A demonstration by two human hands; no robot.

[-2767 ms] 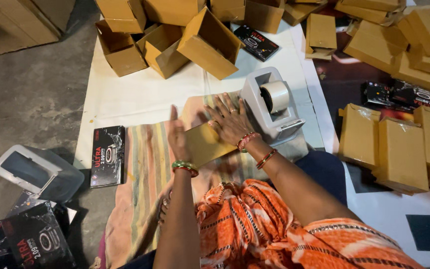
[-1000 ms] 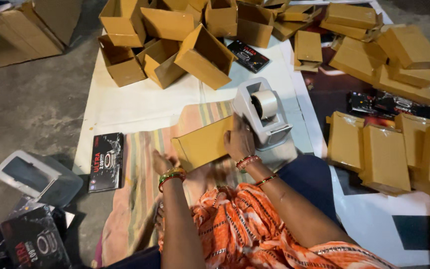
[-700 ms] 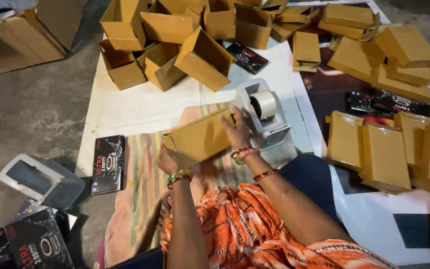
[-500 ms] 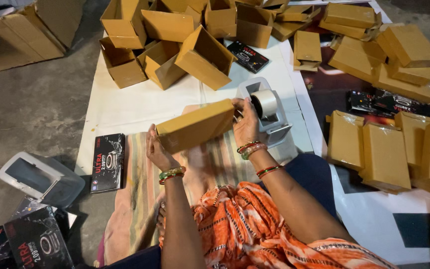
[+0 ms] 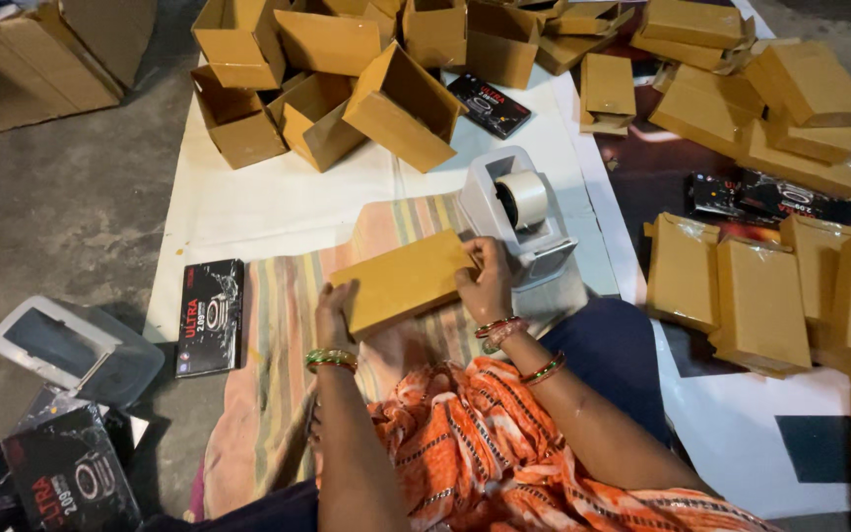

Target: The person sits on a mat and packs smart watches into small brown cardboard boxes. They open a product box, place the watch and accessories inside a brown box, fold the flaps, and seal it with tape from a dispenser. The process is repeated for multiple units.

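I hold a flat brown cardboard box (image 5: 401,281) between both hands, over a striped cloth (image 5: 278,394). My left hand (image 5: 332,310) grips its near left end. My right hand (image 5: 485,281) grips its right end, close to a grey tape dispenser (image 5: 519,217) with a white roll. Both wrists wear bangles.
Several open brown boxes (image 5: 347,69) lie piled at the back on a white sheet (image 5: 248,207). Closed brown boxes (image 5: 760,296) lie stacked at the right. Black printed packs (image 5: 209,315) lie at the left, beside a grey plastic container (image 5: 76,350). Bare concrete floor (image 5: 51,197) at the left.
The box was lifted and turned in my hands, then lowered again toward the cloth. My right hand now sits at the box end beside the tape dispenser.
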